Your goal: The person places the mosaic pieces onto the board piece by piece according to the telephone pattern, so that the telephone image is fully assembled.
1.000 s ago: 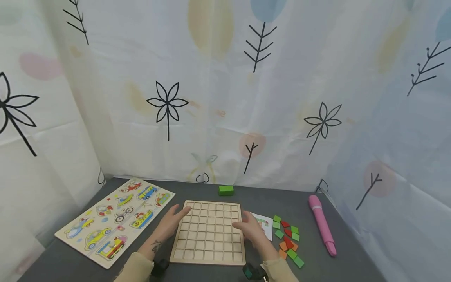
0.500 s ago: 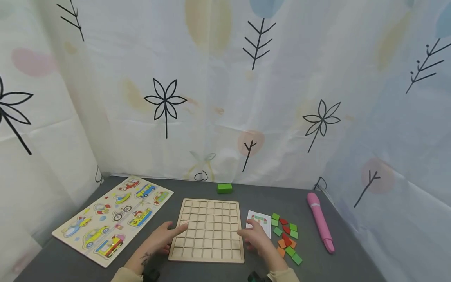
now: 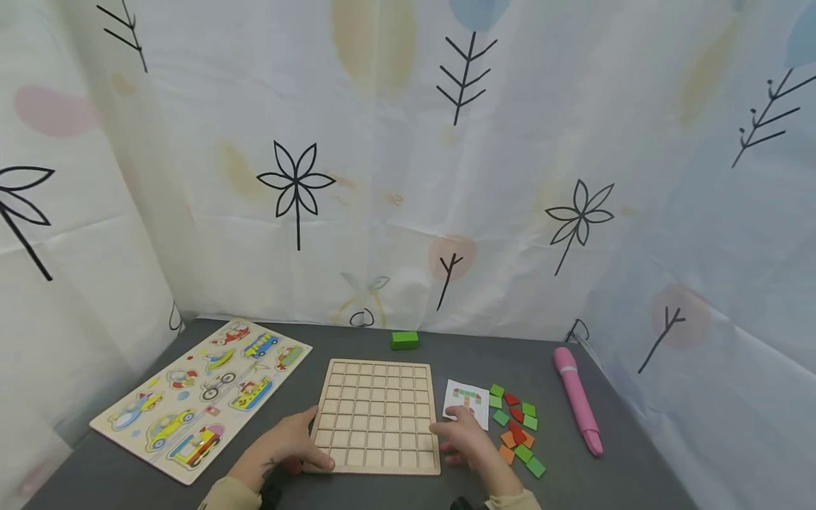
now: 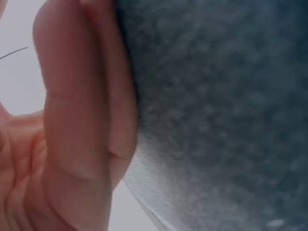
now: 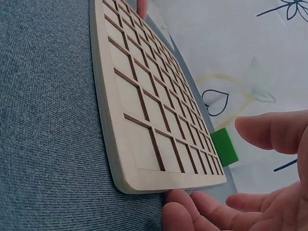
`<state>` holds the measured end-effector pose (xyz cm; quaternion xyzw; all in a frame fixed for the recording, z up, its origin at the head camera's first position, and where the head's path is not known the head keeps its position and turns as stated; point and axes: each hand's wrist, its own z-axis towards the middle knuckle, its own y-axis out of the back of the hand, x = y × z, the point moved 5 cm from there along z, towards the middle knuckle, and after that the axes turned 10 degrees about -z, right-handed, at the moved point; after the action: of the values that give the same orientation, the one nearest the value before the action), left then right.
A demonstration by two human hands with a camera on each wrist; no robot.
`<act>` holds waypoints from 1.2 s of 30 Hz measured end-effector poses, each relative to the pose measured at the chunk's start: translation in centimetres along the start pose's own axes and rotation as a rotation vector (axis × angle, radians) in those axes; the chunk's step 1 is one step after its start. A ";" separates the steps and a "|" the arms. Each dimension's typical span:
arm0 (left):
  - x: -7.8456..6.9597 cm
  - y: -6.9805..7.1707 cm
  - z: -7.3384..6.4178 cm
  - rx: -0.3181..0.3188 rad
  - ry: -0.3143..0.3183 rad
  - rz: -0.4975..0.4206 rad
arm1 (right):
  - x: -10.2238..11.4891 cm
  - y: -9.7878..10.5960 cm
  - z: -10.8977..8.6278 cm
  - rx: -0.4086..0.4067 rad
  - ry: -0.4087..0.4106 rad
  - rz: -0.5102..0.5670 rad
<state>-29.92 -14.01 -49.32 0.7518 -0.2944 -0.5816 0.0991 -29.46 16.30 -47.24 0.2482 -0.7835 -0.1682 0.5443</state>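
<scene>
A square wooden grid board [image 3: 376, 418] lies in the middle of the dark table, its cells bare. At its near left corner is my left hand [image 3: 280, 446], thumb over the frame and index finger along the left edge. In the left wrist view the fingers [image 4: 77, 110] are fairly straight and the board is hidden. My right hand [image 3: 468, 439] stands at the board's right edge. In the right wrist view its fingertips [image 5: 178, 211] meet the side of the frame, with the thumb raised apart. The hand partly covers a printed pattern card [image 3: 468, 397].
Several green, red and orange tiles [image 3: 516, 428] lie right of the card. A pink stick-shaped object [image 3: 579, 404] lies at the far right. A vehicle puzzle board [image 3: 204, 397] lies left, a green block [image 3: 404, 341] behind the grid board. A patterned curtain [image 3: 382, 212] surrounds the table.
My left hand has slid toward the near left corner, its thumb now over it. My right hand has moved nearer to me, uncovering more of the card. The view has shifted slightly.
</scene>
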 end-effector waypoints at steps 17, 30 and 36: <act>0.1 -0.4 0.1 0.032 0.070 0.043 | -2.1 3.2 0.2 -0.235 0.062 0.142; 0.1 -0.4 0.0 0.036 0.043 0.039 | -8.3 10.9 -1.8 -0.332 -0.112 0.072; 0.0 -0.5 0.2 0.041 0.042 0.047 | -10.9 12.2 -2.6 -0.307 -0.189 0.001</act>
<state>-29.94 -13.55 -49.61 0.7587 -0.3217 -0.5569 0.1038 -26.41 32.59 -48.16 0.1451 -0.7964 -0.3080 0.4998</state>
